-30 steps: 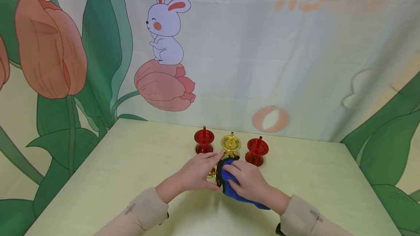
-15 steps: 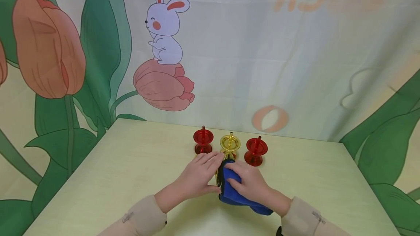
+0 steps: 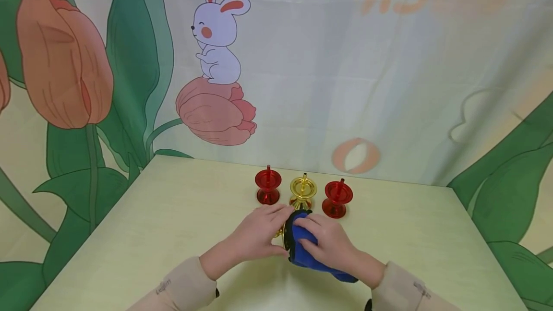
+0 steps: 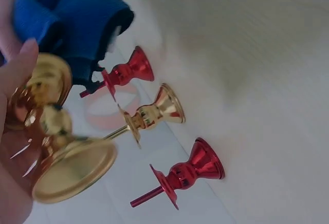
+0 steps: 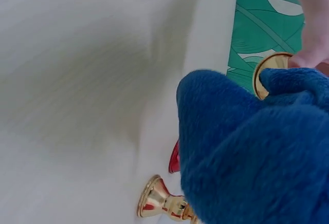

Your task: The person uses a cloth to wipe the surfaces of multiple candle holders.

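Note:
My left hand (image 3: 259,235) grips a gold candle holder (image 4: 77,170) tilted on its side, raised above the table. Its round foot faces away from the cloth in the left wrist view, and the thumb lies near the dish end. A blue cloth (image 3: 305,256) with a black edge is bunched in my right hand (image 3: 331,240), pressed against the dish end of that holder. Cloth folds (image 5: 257,162) fill much of the right wrist view and hide the right fingers there. The holder's dish is mostly covered by cloth and fingers.
Behind the hands, another gold candle holder (image 3: 303,188) stands upright between a red candle holder (image 3: 268,197) on the left and a second red candle holder (image 3: 336,207) on the right. The pale table (image 3: 181,196) meets a printed curtain (image 3: 294,61) at its back edge.
The cloth shifts slightly over the dish end, and its hanging part has dropped a little. Both hands keep their hold and move only slightly. The three standing holders stay put.

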`<state>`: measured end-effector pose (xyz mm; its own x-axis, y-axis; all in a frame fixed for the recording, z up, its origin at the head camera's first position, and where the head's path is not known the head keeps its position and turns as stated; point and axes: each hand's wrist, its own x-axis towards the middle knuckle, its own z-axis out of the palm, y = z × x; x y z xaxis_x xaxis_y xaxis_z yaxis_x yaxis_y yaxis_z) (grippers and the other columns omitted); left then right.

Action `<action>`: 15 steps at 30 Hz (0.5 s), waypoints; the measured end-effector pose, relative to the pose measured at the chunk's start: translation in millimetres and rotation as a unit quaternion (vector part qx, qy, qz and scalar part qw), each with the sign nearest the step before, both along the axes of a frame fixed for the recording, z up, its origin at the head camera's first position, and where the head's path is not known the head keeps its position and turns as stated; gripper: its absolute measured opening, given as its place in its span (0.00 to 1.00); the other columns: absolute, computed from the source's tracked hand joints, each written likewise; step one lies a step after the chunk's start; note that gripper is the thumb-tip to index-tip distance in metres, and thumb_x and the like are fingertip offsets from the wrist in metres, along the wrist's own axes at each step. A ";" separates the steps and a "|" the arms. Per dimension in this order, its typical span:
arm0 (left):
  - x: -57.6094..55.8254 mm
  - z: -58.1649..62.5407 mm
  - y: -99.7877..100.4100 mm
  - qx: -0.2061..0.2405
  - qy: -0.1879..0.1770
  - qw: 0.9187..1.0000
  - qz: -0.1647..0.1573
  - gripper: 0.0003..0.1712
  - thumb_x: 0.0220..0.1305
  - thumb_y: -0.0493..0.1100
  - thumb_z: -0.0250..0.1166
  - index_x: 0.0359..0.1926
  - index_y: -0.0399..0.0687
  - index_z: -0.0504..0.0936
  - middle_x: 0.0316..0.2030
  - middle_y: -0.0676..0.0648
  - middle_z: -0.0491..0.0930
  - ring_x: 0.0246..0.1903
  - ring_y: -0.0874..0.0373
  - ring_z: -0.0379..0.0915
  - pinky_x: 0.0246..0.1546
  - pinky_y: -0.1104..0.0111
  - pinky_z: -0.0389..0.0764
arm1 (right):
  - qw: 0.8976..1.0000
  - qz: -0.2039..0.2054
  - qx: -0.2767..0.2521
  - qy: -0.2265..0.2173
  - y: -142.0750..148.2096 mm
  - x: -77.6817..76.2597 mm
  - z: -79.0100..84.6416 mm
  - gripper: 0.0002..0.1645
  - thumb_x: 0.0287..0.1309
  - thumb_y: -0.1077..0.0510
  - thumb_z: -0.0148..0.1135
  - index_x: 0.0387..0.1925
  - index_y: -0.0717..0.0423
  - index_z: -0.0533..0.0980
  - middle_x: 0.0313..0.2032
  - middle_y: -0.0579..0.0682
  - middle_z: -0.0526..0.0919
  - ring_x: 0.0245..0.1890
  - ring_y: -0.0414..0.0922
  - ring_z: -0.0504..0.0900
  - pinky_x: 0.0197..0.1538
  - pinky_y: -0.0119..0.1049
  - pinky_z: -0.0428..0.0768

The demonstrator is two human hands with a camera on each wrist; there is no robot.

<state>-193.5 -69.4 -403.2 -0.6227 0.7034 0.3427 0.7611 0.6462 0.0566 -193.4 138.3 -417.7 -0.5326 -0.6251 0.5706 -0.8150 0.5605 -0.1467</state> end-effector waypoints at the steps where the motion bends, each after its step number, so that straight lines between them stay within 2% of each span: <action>1: 0.6 -1.5 0.2 -0.001 0.027 1.000 0.001 0.51 0.37 0.64 0.69 0.60 0.42 0.63 0.56 0.48 0.70 0.57 0.55 0.65 0.55 0.61 0.68 | 1.000 -0.005 -0.013 -0.026 -0.4 0.4 0.6 0.19 0.42 0.58 0.66 0.41 0.55 0.76 0.34 0.49 0.81 0.33 0.40 0.79 0.37 0.32 0.80; 4: 1.9 -5.0 0.1 -0.007 0.097 0.995 0.003 0.51 0.38 0.64 0.68 0.60 0.42 0.63 0.57 0.48 0.70 0.58 0.55 0.64 0.56 0.61 0.67 | 0.995 -0.020 -0.041 -0.093 -0.8 1.0 2.3 0.20 0.45 0.59 0.65 0.43 0.55 0.75 0.37 0.50 0.81 0.35 0.41 0.80 0.38 0.34 0.80; 6: 2.1 -5.2 -0.6 -0.010 0.111 0.994 0.004 0.52 0.38 0.65 0.67 0.61 0.42 0.62 0.57 0.48 0.69 0.58 0.55 0.63 0.57 0.60 0.66 | 0.993 -0.025 -0.041 -0.109 -0.3 0.5 2.4 0.19 0.46 0.59 0.64 0.44 0.55 0.75 0.37 0.50 0.81 0.35 0.41 0.80 0.38 0.34 0.80; 9: 1.7 -2.4 -2.8 -0.021 0.078 0.997 0.012 0.52 0.39 0.67 0.65 0.62 0.44 0.61 0.59 0.49 0.68 0.60 0.55 0.61 0.59 0.59 0.63 | 0.997 -0.022 -0.014 -0.078 1.1 -0.3 2.4 0.19 0.45 0.57 0.65 0.42 0.54 0.75 0.35 0.49 0.81 0.33 0.40 0.79 0.37 0.32 0.80; 12: 1.1 2.0 -5.5 -0.039 0.028 0.999 0.017 0.53 0.40 0.69 0.63 0.63 0.46 0.59 0.59 0.50 0.67 0.60 0.55 0.60 0.60 0.59 0.62 | 1.000 -0.007 0.019 -0.013 2.5 -1.2 1.5 0.19 0.42 0.56 0.66 0.40 0.53 0.76 0.32 0.47 0.80 0.31 0.38 0.78 0.36 0.31 0.79; 15: 0.2 5.5 -7.1 -0.043 -0.024 0.999 0.013 0.53 0.39 0.70 0.62 0.62 0.45 0.60 0.58 0.50 0.69 0.59 0.54 0.62 0.59 0.60 0.63 | 0.998 0.020 0.037 0.039 2.3 -1.2 0.8 0.19 0.40 0.55 0.67 0.39 0.53 0.77 0.31 0.46 0.78 0.30 0.38 0.77 0.35 0.30 0.79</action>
